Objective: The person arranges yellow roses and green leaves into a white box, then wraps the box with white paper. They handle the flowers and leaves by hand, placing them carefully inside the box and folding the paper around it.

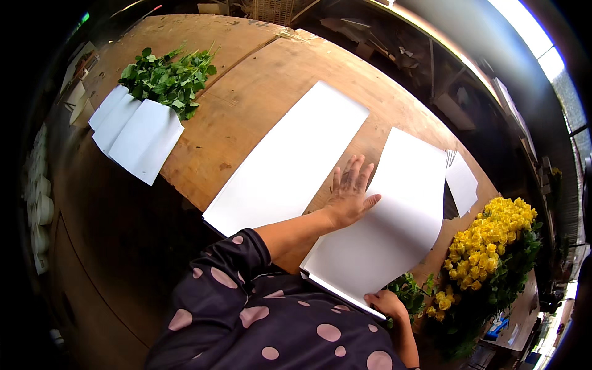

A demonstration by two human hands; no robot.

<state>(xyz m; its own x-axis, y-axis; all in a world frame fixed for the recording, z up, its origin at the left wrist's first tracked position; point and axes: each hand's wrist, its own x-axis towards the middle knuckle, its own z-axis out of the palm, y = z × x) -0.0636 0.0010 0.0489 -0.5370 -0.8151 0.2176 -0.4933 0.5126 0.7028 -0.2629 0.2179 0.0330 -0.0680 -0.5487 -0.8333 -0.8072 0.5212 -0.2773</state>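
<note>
A large white paper sheet (394,216) lies in front of me, its near right part bowed upward. My left hand (350,194) has its fingers spread at the sheet's left edge, with the thumb over the paper. At the near right corner, my right hand (385,303) is closed on the sheet's edge; some of its fingers are hidden. Left of my left hand, a long white paper stack (290,157) rests flat on the wooden table (228,135).
Bunched yellow roses (484,246) with green leaves stand close by my right arm. Wrapped leafy stems (169,80) lie at the far left, their white paper wraps (145,135) overhanging the table edge. A smaller white paper piece (461,182) sits beyond the large sheet.
</note>
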